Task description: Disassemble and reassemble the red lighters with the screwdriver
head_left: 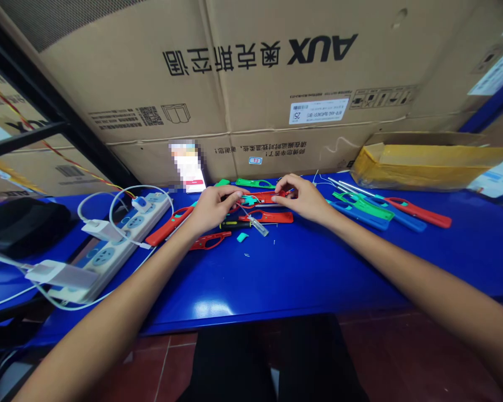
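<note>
A red lighter casing (265, 197) with a turquoise piece in it lies between my hands. My left hand (216, 205) pinches its left end, thumb and fingertips together. The right end is held by my right hand (300, 196), whose fingers are bent round it. Just below are another red casing (279, 217) and a screwdriver with a clear handle (259, 226). A turquoise trigger piece (242, 237) and a red casing part (212, 240) lie nearer the front. Green casing parts (255, 183) rest behind my hands.
On the left, a white power strip (121, 240) carries plugs and cables. A lit phone (191, 170) leans against a large cardboard box (255, 117). Red, blue and green lighters (419, 212) lie right, before a yellow-taped box (427, 164). The blue table (251, 290) has small metal pins.
</note>
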Tool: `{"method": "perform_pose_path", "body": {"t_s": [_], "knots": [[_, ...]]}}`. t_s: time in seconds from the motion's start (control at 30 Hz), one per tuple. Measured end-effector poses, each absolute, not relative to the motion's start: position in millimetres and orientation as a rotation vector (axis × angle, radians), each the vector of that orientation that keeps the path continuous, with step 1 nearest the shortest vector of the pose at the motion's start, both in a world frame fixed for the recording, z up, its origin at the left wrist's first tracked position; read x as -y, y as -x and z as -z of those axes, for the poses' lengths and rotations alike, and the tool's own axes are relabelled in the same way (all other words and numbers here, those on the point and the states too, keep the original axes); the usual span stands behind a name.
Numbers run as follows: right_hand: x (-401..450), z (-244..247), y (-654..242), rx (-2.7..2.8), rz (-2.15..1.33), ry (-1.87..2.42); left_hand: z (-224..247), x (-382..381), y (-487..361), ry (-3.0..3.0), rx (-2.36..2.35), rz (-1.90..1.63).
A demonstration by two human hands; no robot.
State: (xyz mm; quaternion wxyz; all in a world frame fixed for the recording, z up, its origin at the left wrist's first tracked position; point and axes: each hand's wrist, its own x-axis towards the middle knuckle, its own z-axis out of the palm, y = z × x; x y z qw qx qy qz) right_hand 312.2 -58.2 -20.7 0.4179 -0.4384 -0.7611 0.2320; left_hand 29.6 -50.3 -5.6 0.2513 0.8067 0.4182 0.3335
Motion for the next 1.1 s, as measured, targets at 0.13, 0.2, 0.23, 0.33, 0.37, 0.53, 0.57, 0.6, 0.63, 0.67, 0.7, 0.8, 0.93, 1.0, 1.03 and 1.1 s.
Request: {"method": "perform_pose_path", "body": {"t_s": [0.13,0.2,0.23,0.33,0.37,0.53,0.57,0.6,0.63,0.67,0.7,0.8,0.93,1.0,1.03,1.1], "knots": [[70,11,-310,1.919,-0.365,1.07,4,52,-31,-2.21,-1.176,-0.908],[81,4,-307,1.997,-0.174,1.022,4,53,-31,-2.221,-1.19,-0.914],[87,2,-305,2.088,-0.133,1.008,4,52,-31,-2.227,-1.188,-0.917],[105,3,-291,2.346,-0.114,1.039,5,52,-31,-2.234,-1.176,-0.92],[111,6,-285,2.403,-0.124,1.052,5,52,-32,-2.234,-1.176,-0.924],[124,28,-257,2.468,-0.144,1.148,4,55,-34,-2.241,-1.188,-0.947],[125,31,-254,2.442,-0.17,1.16,3,56,-35,-2.244,-1.186,-0.949],[125,33,-252,2.415,-0.208,1.175,3,56,-35,-2.248,-1.183,-0.951],[124,34,-250,2.387,-0.251,1.189,3,57,-35,-2.251,-1.18,-0.953],[123,35,-250,2.361,-0.294,1.206,2,57,-36,-2.252,-1.179,-0.955],[122,34,-250,2.34,-0.33,1.222,3,57,-36,-2.254,-1.18,-0.957],[118,30,-254,2.303,-0.319,1.269,4,56,-35,-2.259,-1.189,-0.969],[109,23,-267,2.278,-0.21,1.256,5,52,-33,-2.218,-1.229,-1.008],[102,20,-275,2.255,-0.165,1.259,5,50,-31,-2.177,-1.258,-1.016],[97,19,-280,2.238,-0.144,1.27,5,49,-30,-2.165,-1.271,-1.014],[88,16,-289,2.22,-0.126,1.264,6,48,-29,-2.159,-1.287,-1.005]]}}
